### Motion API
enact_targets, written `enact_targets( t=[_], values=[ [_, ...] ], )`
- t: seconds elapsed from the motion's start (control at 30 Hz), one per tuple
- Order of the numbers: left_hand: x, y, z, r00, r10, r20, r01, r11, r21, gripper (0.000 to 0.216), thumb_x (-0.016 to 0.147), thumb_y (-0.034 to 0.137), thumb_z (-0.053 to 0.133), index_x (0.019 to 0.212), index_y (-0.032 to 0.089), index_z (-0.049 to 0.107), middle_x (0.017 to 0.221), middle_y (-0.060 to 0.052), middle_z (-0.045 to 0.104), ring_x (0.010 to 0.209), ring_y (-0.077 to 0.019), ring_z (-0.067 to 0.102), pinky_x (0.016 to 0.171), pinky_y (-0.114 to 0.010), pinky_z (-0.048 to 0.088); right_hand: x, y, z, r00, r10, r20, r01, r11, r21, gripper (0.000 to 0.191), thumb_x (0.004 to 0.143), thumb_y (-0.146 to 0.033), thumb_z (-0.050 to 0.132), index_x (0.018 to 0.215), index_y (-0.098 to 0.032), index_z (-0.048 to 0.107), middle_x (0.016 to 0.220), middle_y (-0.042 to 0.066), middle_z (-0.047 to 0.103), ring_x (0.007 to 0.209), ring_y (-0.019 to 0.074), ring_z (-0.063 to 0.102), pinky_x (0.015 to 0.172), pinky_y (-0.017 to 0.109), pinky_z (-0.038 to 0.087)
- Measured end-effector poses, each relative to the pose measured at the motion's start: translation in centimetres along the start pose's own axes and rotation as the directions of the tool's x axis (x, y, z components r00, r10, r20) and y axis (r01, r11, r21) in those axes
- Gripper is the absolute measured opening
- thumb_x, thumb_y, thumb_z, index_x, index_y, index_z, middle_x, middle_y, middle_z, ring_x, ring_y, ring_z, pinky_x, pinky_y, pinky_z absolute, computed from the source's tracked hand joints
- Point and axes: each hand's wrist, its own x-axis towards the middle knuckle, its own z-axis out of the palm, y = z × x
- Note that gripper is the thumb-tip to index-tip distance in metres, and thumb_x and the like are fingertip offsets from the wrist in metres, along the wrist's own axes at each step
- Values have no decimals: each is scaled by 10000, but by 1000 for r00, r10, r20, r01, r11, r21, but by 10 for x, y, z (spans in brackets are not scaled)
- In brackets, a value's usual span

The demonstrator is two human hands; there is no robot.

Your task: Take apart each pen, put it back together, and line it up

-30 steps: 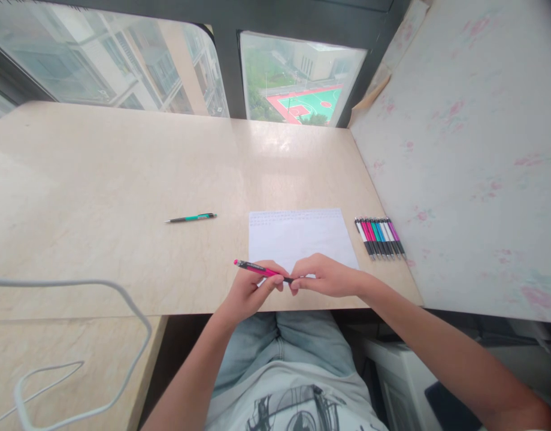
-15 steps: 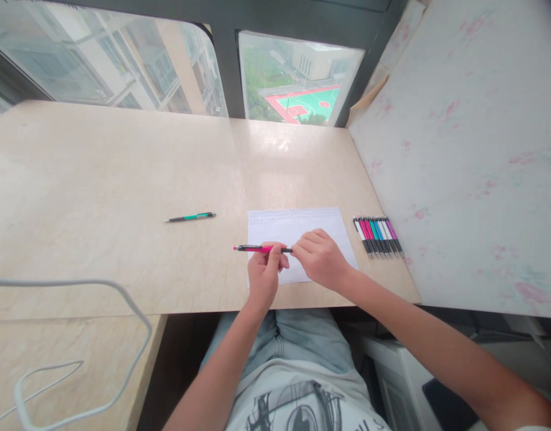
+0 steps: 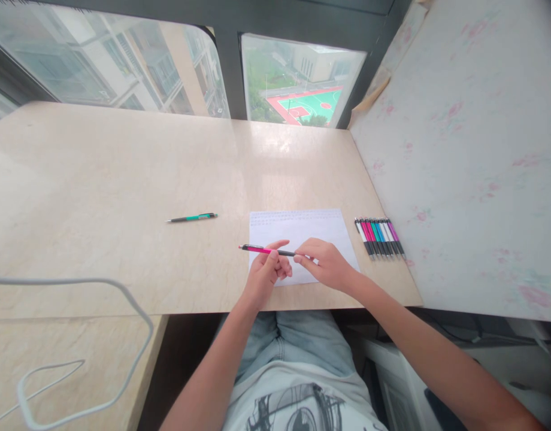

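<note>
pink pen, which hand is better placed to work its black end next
Probably the right hand: its fingers are at the black end of the pink pen, while the left hand holds it farther back.

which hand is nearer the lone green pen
Left. The left hand is below and right of the lone green pen in the picture; the right hand is farther right, at the black end of the pink pen.
</note>
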Motion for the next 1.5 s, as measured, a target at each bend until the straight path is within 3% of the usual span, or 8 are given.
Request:
enact_targets(
  t=[0.17, 0.33, 0.5, 0.73, 0.9, 1.03, 1.17, 1.5],
  values=[
    [-25, 35, -8, 966, 153, 208, -259, 571, 779, 427, 974, 472, 444, 763, 174, 665, 589, -17, 589, 571, -149, 516, 600, -289, 385, -4, 3, 0, 1000, 30, -7, -30, 1000, 10, 201, 979, -271, 523, 870, -189, 671, 817, 58, 693, 794, 190, 608, 748, 325, 466],
    [-12, 93, -4, 825, 241, 511, -516, -46, 855, 289, 958, 382, 504, 1106, 205, 677, 1095, -120, 700, 1025, -266, 603, 882, -406, 419, -1, -4, -10, 996, -67, 57, 73, 990, -119, 238, 999, -261, 481, 889, -173, 672, 864, 87, 692, 847, 206, 603, 771, 336, 473],
    [23, 99, -8, 801, -296, 521, -455, 266, 850, 381, 998, 353, 379, 813, 181, 664, 689, -21, 660, 618, -148, 578, 614, -266, 407, 6, -7, -23, 984, -103, 148, 136, 964, -230, 238, 996, -241, 476, 892, -168, 677, 854, 92, 687, 867, 217, 597, 761, 338, 464],
    [22, 78, -7, 774, 15, 633, -633, -2, 774, 282, 933, 337, 539, 685, 207, 569, 563, 16, 492, 442, -115, 361, 519, -288, 210, 14, -3, -37, 849, 158, 504, -226, 971, 76, 245, 951, -193, 503, 815, -172, 706, 817, 53, 718, 762, 174, 627, 694, 300, 462],
    [11, 93, 5, 635, 8, 773, -773, -6, 635, 318, 959, 431, 505, 730, 216, 558, 600, 19, 482, 478, -119, 381, 535, -295, 261, 13, 4, -45, 588, -2, 809, -605, 663, 442, 306, 953, -398, 561, 875, -154, 727, 827, 55, 719, 751, 135, 630, 692, 259, 477],
    [7, 109, 12, 572, -39, 820, -820, -6, 572, 306, 981, 335, 458, 713, 217, 548, 588, 16, 470, 482, -121, 360, 537, -307, 259, 10, 4, -42, 528, -89, 845, -698, 521, 491, 326, 919, -460, 622, 886, -151, 719, 840, 55, 703, 753, 123, 612, 714, 251, 474],
    [7, 117, 14, 545, -109, 831, -838, -31, 545, 269, 965, 209, 417, 745, 223, 571, 584, 10, 470, 458, -122, 299, 528, -325, 221, 8, -2, -40, 561, -81, 824, -680, 521, 515, 338, 942, -463, 584, 916, -152, 713, 880, 63, 706, 769, 125, 614, 717, 255, 472],
    [4, 110, 12, 608, -74, 790, -791, -134, 597, 330, 990, 328, 445, 709, 211, 570, 580, 7, 470, 481, -125, 360, 551, -311, 221, -4, -27, -39, 894, 103, 435, -230, 940, 250, 249, 922, -177, 518, 718, -173, 661, 708, 11, 679, 685, 141, 602, 698, 272, 454]
  ],
)
